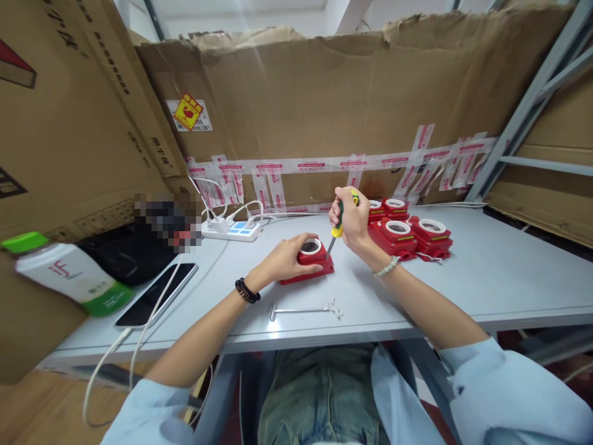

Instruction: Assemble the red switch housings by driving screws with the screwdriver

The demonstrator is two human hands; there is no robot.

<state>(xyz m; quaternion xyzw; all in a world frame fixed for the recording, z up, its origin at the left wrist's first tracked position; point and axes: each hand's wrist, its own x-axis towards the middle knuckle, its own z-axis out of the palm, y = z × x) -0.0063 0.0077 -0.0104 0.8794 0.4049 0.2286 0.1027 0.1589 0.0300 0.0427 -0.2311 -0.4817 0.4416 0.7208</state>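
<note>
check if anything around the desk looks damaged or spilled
Yes: the cardboard behind the desk looks damaged. Its top edge is ragged and torn, and tape crosses its lower part. I see no spill.

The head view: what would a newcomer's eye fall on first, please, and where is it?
Probably the bright red unit near the table's middle, held by the left hand, while the right hand holds a yellow-and-green screwdriver slanting down to its right side. Next, perhaps, the cluster of similar red parts with white rings, farther right, and the white bottle with a bright green cap at the far left.
</note>
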